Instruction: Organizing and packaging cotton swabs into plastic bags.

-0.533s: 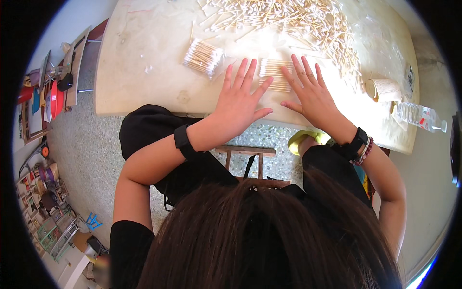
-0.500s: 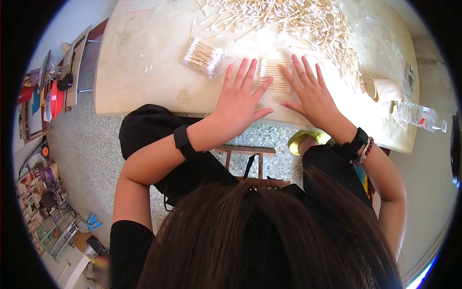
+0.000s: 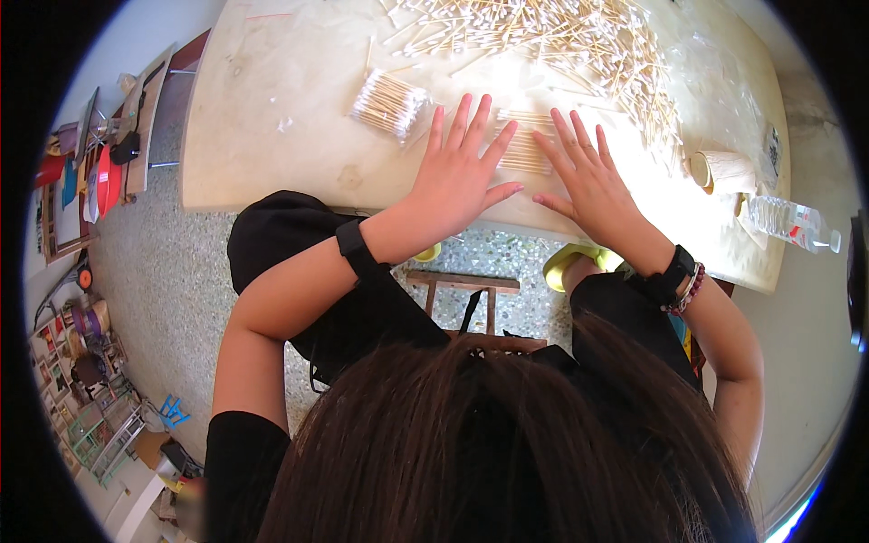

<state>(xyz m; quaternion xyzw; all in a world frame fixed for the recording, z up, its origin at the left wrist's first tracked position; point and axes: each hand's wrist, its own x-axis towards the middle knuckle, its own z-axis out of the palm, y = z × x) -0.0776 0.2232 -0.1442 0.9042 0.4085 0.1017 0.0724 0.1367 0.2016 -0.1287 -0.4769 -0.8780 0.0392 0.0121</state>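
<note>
Both my hands are stretched out, palms down, over the near part of the pale table (image 3: 262,172). Between them lies a row of cotton swabs (image 3: 523,156), side by side, its ends partly covered by my fingers. My left hand (image 3: 457,172) is open at the row's left side, with fingers spread. On the other side my right hand (image 3: 593,176) is open too, its fingertips beside the swabs. Neither hand grips anything. Left of my left hand sits a clear bag packed with cotton swabs (image 3: 389,101). Whether my palms touch the table I cannot tell.
A large heap of loose cotton swabs (image 3: 579,36) spreads over the far side. At the right are a tan roll (image 3: 722,170), a clear plastic bottle (image 3: 789,222) lying on its side, and crumpled clear plastic (image 3: 715,81). A wooden stool (image 3: 466,282) shows below the table edge.
My left hand has shifted slightly to the right and its fingers reach a little farther forward. My right hand is nearly still. The whole view has moved slightly.
</note>
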